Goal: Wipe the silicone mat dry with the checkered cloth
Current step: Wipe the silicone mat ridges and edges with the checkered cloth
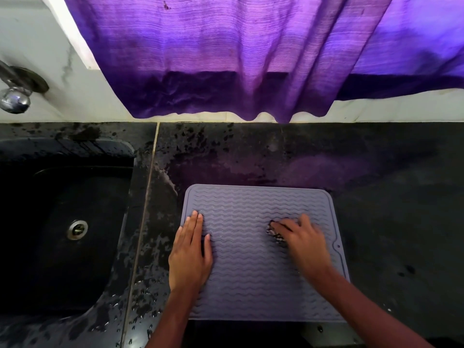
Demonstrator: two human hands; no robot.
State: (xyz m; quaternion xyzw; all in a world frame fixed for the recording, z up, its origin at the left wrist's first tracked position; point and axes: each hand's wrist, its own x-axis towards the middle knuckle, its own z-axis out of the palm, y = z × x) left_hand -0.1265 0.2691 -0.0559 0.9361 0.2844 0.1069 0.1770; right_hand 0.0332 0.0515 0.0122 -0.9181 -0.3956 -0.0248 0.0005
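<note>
While right hand [302, 238] grips crumpled cloth [274, 234], mat [251, 204] wavy-ribbed.

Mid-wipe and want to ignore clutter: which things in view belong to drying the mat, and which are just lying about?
Part of the job:
- silicone mat
- checkered cloth, bunched on the mat
- right hand, holding the cloth
- left hand, flat on the mat's left edge

Just lying about:
- sink
- tap
- purple curtain
- wet black countertop
</note>
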